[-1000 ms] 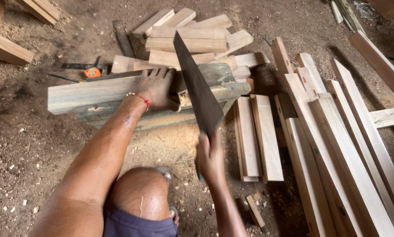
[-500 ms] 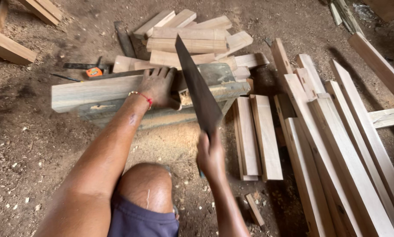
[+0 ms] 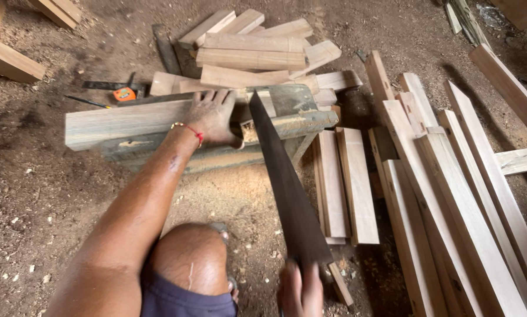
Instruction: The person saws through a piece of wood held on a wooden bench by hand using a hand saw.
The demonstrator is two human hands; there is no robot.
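Note:
My left hand (image 3: 212, 116) presses flat on a long greyish wooden board (image 3: 122, 123) that lies across a low dark wooden bench (image 3: 287, 111). A red thread band circles that wrist. My right hand (image 3: 300, 289) grips the handle of a dark hand saw (image 3: 284, 185) at the bottom of the view. The saw blade slants up and away from me, and its tip meets the board just right of my left thumb. My bare knee (image 3: 187, 258) is below the bench.
Short planks (image 3: 251, 56) are piled behind the bench. Long pale boards (image 3: 451, 199) lie in a row on the right, two short ones (image 3: 342, 182) beside the bench. An orange tape measure (image 3: 124, 93), a pencil and a square lie at the left. Sawdust covers the ground.
The saw has been drawn back toward me and my right hand has dropped lower in view. My left hand stays pressed on the board.

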